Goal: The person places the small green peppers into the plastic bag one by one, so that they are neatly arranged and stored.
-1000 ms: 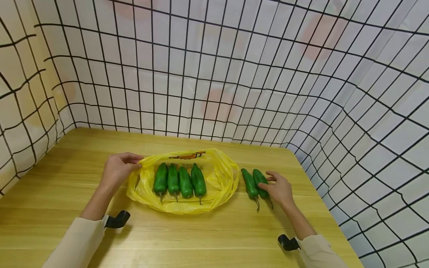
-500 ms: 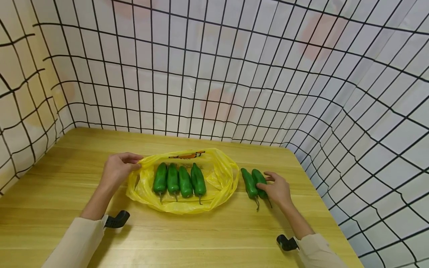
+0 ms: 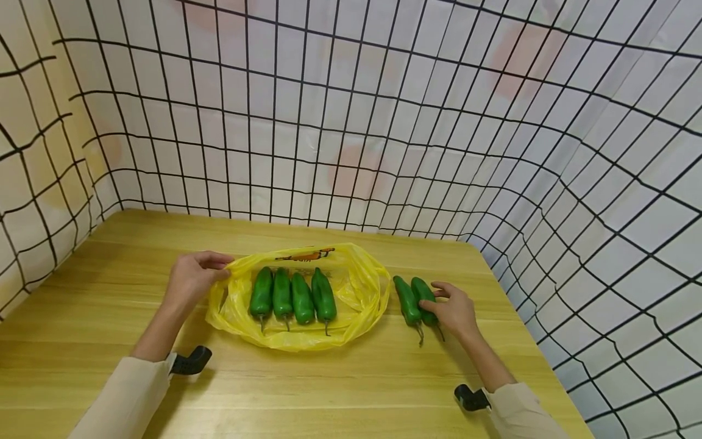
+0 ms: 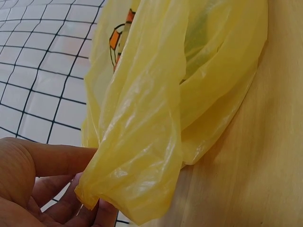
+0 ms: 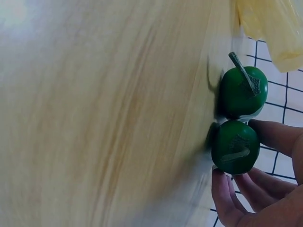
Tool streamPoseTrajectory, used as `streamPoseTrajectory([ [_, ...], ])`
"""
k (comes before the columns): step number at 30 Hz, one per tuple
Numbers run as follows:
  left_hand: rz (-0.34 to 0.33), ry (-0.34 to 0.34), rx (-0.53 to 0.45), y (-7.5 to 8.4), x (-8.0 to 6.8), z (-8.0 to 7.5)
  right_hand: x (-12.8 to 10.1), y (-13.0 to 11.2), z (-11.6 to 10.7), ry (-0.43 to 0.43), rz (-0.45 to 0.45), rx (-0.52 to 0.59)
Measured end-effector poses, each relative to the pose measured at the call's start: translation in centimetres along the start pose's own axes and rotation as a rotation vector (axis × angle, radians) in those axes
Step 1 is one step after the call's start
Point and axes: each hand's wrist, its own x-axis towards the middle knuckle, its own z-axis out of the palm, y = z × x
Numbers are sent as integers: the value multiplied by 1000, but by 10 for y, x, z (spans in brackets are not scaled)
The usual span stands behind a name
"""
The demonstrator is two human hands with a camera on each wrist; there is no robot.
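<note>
The left hand (image 3: 189, 281) pinches the left rim of the yellow bag (image 3: 356, 286), which lies mid-table (image 3: 82, 292) with four peppers (image 3: 290, 297) inside. Bare wood stretches left and near. Right of the bag, the right hand (image 3: 455, 312) grasps the outer pepper (image 3: 423, 294) of two, close to the table's right edge.

Left grip (image 3: 192, 279) pinching; right grip (image 3: 454, 311) curled

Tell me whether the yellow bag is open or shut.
Open: the bag lies spread, four peppers visible inside; left hand pinches its edge.
</note>
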Motion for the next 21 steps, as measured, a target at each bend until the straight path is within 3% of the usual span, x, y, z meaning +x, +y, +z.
streamPoseTrajectory([
  [21, 1, 8, 0, -1, 0, 0, 1, 3, 1, -18, -3, -14],
])
